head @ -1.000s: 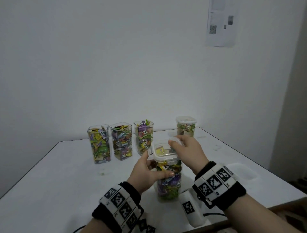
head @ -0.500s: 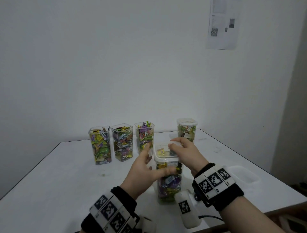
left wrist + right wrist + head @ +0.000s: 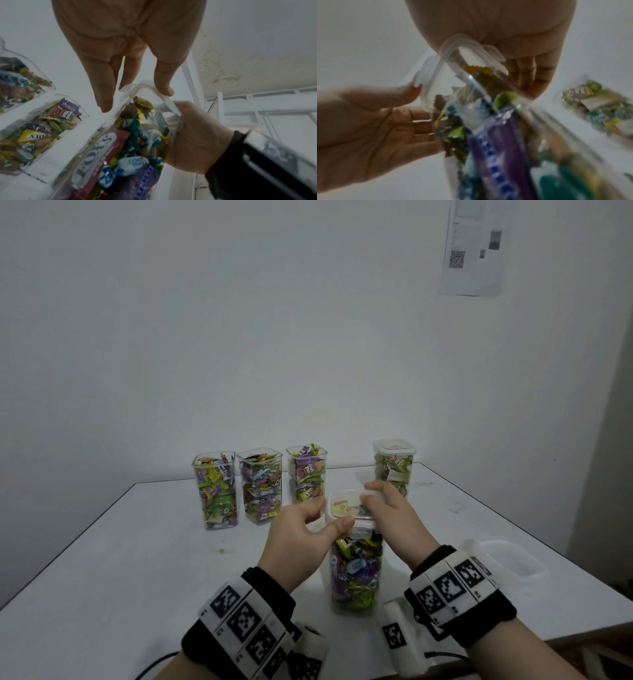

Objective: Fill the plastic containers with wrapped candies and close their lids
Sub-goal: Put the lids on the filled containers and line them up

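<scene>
We are seeing a tall clear container (image 3: 356,573), full of wrapped candies (image 3: 354,568), standing upright on the white bench (image 3: 102,570) near its front edge, between our two wrists. A clear lid (image 3: 346,506) is sitting on top of it. Both hands are working at this lid.

Our left hand (image 3: 301,537) is coming from the 9 o'clock side of the lid. Its thumb is pressing on the front edge of the lid, and its fingers are reaching to the far left edge, so this grip is pinching the lid rim. In the left wrist view the fingertips (image 3: 105,106) are touching the rim from above.

Our right hand (image 3: 390,518) is lying at the 3 o'clock side. Its fingers are curling over the top right part of the lid and clamping it; the right wrist view is blurred, but the lid rim is showing under the palm there.

At 12 o'clock, near the wall, three open containers (image 3: 260,486) of candies are standing in a row. A closed container (image 3: 394,467) with its lid on is standing at about 1 o'clock, just behind the right hand. One empty clear lid (image 3: 513,559) is lying on the bench at 3 o'clock.
</scene>
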The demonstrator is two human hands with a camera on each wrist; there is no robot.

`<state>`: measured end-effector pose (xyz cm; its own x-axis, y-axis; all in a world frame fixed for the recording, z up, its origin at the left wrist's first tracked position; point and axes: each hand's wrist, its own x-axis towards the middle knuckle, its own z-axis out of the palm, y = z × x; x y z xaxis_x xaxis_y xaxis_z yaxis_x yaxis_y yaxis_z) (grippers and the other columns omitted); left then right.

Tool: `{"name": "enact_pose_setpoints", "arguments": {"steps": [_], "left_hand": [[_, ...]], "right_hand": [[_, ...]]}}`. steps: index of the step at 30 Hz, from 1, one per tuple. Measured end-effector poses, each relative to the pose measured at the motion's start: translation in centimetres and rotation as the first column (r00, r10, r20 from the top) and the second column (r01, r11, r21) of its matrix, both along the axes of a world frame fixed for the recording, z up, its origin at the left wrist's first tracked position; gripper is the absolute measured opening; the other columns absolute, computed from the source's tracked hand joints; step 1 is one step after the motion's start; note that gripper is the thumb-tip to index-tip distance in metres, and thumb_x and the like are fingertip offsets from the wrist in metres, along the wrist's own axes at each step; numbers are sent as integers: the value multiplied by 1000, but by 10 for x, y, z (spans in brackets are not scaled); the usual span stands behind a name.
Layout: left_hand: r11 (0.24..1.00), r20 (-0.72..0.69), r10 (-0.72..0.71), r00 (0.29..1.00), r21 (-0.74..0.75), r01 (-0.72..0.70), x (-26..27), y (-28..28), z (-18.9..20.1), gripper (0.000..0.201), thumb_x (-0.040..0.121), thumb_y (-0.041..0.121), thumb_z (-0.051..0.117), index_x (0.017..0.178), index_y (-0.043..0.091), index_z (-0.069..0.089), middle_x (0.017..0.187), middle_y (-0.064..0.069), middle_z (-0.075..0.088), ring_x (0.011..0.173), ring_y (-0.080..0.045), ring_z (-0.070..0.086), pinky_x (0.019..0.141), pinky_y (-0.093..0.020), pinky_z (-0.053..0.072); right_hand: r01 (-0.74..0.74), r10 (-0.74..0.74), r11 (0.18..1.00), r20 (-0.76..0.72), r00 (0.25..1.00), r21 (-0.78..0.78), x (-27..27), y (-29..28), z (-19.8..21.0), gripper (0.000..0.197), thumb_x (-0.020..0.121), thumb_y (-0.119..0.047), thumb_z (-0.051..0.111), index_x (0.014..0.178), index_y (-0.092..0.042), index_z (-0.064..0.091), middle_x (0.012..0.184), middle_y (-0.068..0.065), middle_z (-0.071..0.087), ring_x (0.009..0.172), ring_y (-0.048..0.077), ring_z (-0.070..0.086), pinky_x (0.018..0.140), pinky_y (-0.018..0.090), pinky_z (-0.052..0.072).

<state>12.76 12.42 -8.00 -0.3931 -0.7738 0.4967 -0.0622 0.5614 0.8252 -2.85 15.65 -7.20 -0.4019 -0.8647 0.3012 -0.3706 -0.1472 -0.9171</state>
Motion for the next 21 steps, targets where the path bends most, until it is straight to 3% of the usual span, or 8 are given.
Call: {"name": "enact_pose_setpoints", "arguments": {"steps": [2,5,8,12,15,18,21], "left_hand": [[999,17,17,1000,-30,-16,2,1,-1,30,80,29,74,108,18,72,100,14,72,100,2,64,90,-18,49],[998,5,-53,999,26,53,4,2,1,27,77,28,77,103,21,73,95,16,73,97,3,65,84,-13,49],[993,-16,-97,995,63,97,3,4,3,31,71,22,82,101,21,73,91,14,74,93,2,67,76,-9,49],[983,-87,-93,992,149,106,0,5,-1,33,72,14,81,101,22,68,84,8,74,82,-3,70,68,-13,51],[981,-49,-88,995,170,96,3,1,0,35,76,14,78,110,11,69,85,0,75,75,-4,69,63,-14,50],[946,-58,-153,987,279,163,10,-5,3,45,78,14,75,121,8,64,86,-7,75,65,-2,62,58,-15,46],[935,-39,-191,981,297,194,15,-9,4,52,80,16,73,129,8,58,83,-5,75,56,3,52,54,-11,41]], "right_hand": [[-16,16,1000,42,999,-4,2,0,-2,43,94,-20,47,137,-18,40,130,4,47,119,21,48,103,42,41],[-31,34,999,53,998,-40,3,0,-4,38,95,-14,44,132,-16,48,138,8,45,126,24,45,108,46,36],[-40,40,999,13,999,-12,2,-1,1,28,93,-11,44,118,-12,58,127,14,53,115,25,53,102,45,42],[-42,46,999,-149,988,25,-2,0,7,24,92,-16,48,113,-15,60,115,8,61,104,20,58,91,34,48],[-76,84,996,-180,980,47,-5,2,9,24,91,-23,54,113,-16,60,113,5,63,102,18,60,92,34,49],[-146,156,987,-157,975,73,-9,5,11,30,87,-30,63,113,-15,61,112,3,66,100,14,63,90,31,51],[-184,203,977,-186,961,112,-11,11,11,47,82,-40,65,123,-19,57,118,-3,61,106,10,59,94,30,49]]}}
